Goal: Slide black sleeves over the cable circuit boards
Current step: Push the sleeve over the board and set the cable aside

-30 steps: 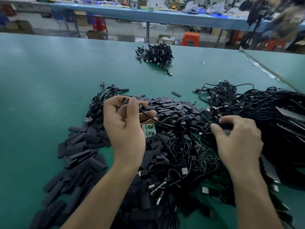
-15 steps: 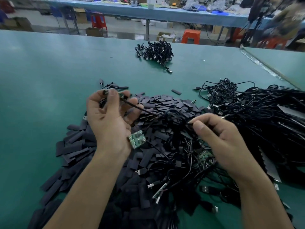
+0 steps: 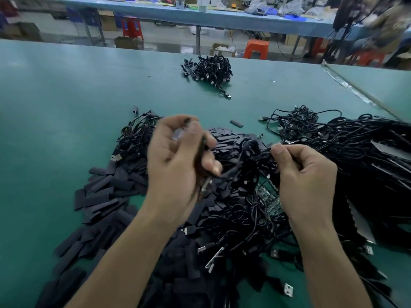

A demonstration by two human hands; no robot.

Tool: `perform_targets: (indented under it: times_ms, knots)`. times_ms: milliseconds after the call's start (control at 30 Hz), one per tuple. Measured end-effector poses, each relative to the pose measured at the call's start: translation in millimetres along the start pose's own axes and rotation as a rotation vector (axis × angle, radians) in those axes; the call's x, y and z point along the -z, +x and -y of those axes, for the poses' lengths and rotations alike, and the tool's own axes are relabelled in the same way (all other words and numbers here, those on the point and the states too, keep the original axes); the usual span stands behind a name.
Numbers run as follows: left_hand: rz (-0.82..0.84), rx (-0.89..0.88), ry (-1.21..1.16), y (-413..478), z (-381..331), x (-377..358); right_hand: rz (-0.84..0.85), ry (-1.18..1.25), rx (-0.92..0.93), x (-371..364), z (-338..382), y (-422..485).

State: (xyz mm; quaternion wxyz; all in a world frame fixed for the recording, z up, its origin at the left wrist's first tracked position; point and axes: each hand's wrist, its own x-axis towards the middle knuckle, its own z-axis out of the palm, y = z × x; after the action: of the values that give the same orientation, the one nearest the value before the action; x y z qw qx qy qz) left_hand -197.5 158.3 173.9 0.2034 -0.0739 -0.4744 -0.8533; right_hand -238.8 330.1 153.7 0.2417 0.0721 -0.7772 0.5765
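— Above the heap of black sleeves (image 3: 104, 194), the left hand (image 3: 175, 170) has its fingers curled round a black cable (image 3: 251, 152). It's badly blurred, so I can't make out what hangs at its lower end.
— And the right hand (image 3: 304, 174)?
— Thumb and forefinger pinching that cable's bunched loops, near the left hand. Beside its wrist, a green circuit board (image 3: 270, 203) lies among loose cables on the heap.
— Further out?
— Big cable tangle (image 3: 355, 152) at right, and a small bundle (image 3: 208, 68) well apart on the green table (image 3: 55, 96).
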Motion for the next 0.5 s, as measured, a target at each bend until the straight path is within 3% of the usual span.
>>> perform_targets:
  times_ms: [100,200,300,400,500]
  knots:
    - [0.153,0.128,0.247,-3,10,-4,0.086,0.016,0.063,-5,6,2]
    - [0.13,0.077,0.583,-4,25,1,0.137,0.042,0.099,-7,10,2]
    - [0.115,0.039,0.755,-6,35,9,0.163,0.178,0.114,-6,15,4]
    - [0.088,0.144,0.571,-10,37,10,0.208,0.233,0.121,-2,20,8]
    - [0.177,0.26,0.391,-11,35,11,0.234,0.203,0.125,-2,19,8]
